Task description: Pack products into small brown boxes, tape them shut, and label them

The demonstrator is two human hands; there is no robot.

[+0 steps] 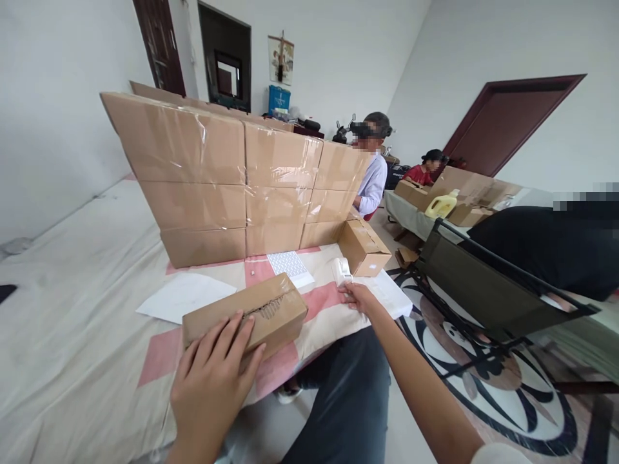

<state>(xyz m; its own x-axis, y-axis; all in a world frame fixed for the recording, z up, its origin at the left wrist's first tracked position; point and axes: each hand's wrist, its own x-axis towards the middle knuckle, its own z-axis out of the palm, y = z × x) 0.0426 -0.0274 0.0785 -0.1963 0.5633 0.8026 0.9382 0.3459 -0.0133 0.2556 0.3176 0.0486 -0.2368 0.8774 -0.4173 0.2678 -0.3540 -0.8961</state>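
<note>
Brown cardboard under our left hand [215, 361]: fingers spread loosely over box [278, 316], not clenched. Box lies on cloth [72, 335], long axis roughly left to right, right end somewhat farther from us. To right of box, our right hand [358, 298] has fingertips at near end of white tape dispenser [341, 270]; whether they grasp it, we cannot tell. Dispenser stands apart from box, beyond its right end, right hand much nearer. Farther: printed sheet [290, 267], carton [363, 250], wall of stacked boxes [193, 151].

Pink and cream patches across your tablecloth [106, 303].
Eleven o'clock, your cardboard box [273, 312] is brown; twelve, your plastic object [341, 272] white; one, the jug [442, 205] yellow.
</note>
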